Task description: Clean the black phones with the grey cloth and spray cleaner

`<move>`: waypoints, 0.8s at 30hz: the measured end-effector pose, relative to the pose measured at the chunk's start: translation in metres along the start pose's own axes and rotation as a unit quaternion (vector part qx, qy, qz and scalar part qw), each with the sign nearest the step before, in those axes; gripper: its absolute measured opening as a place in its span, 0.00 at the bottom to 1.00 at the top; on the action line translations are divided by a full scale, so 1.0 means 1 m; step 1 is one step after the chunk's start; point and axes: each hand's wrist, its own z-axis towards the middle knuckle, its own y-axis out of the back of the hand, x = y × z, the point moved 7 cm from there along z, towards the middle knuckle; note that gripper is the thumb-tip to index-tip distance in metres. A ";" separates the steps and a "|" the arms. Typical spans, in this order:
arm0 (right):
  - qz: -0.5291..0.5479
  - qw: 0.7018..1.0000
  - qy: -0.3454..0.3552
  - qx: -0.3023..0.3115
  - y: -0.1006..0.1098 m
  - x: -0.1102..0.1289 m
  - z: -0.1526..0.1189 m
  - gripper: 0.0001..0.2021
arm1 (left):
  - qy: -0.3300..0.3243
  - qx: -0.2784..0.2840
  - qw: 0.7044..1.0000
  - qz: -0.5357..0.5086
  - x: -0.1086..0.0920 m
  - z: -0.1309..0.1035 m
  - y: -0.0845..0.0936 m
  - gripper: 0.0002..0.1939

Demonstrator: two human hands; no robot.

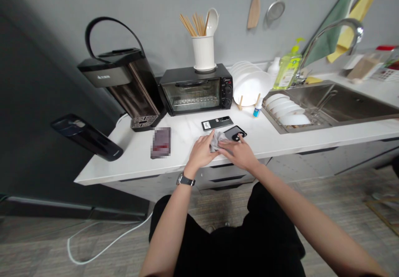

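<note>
Both hands are together near the counter's front edge, with a crumpled light grey cloth (217, 140) between them. My left hand (202, 150), with a dark watch at the wrist, has its fingers closed on the cloth's left side. My right hand (240, 153) presses on the cloth's right side, its index finger reaching toward a dark phone (231, 132) with a round camera part. Just behind lies another dark phone (217, 123) with a white label. A small white and blue spray bottle (257, 110) stands further back to the right.
A pixelated dark item (161, 142) and a dark bottle (87, 137) lie on the white counter (137, 164) at the left. Behind are a water dispenser (124, 85), a toaster oven (196, 92) and plates (251, 85). The sink (364, 104), holding bowls (286, 110), is right.
</note>
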 end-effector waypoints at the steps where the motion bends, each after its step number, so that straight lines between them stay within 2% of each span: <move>1: -0.017 0.999 -0.034 -0.015 0.004 -0.013 0.003 0.24 | 0.000 -0.002 1.000 -0.003 0.000 0.000 0.000 0.48; 3: -0.058 0.991 -0.107 -0.047 0.012 -0.035 0.007 0.25 | 0.006 -0.009 1.000 -0.009 0.000 0.000 0.000 0.49; 5: -0.079 0.985 -0.140 -0.062 0.013 -0.036 0.009 0.27 | 0.009 -0.012 1.000 -0.012 0.000 0.000 0.001 0.49; 7: -0.069 0.991 -0.105 -0.046 0.007 -0.013 0.010 0.28 | 0.005 -0.011 1.000 -0.009 -0.001 0.000 0.001 0.47; 9: -0.035 0.998 -0.039 -0.019 -0.001 0.018 0.009 0.28 | -0.008 -0.004 1.000 -0.002 -0.002 -0.001 0.001 0.46; 11: -0.001 1.000 -0.001 0.000 -0.005 0.031 0.007 0.25 | -0.013 0.001 1.000 0.007 -0.002 -0.001 0.001 0.46; 13: -0.002 1.000 -0.025 -0.003 -0.003 0.017 0.009 0.24 | -0.010 -0.002 1.000 0.007 -0.001 -0.001 0.000 0.45; 16: -0.055 0.991 -0.118 -0.041 0.006 -0.025 0.015 0.23 | -0.005 -0.015 1.000 -0.002 0.001 -0.001 0.000 0.47; 18: -0.086 0.984 -0.146 -0.059 0.009 -0.032 0.016 0.25 | -0.004 -0.018 1.000 -0.010 0.001 -0.001 -0.001 0.49; 20: -0.085 0.989 -0.107 -0.047 0.005 -0.011 0.015 0.27 | -0.003 -0.018 1.000 -0.012 0.002 -0.001 0.000 0.48; 23: -0.034 0.999 -0.006 -0.012 -0.003 0.034 0.007 0.26 | -0.011 -0.004 1.000 0.003 0.001 -0.001 0.000 0.48; 24: -0.015 1.000 0.011 -0.005 -0.003 0.040 0.004 0.25 | -0.013 0.000 1.000 0.008 0.001 -0.001 0.000 0.47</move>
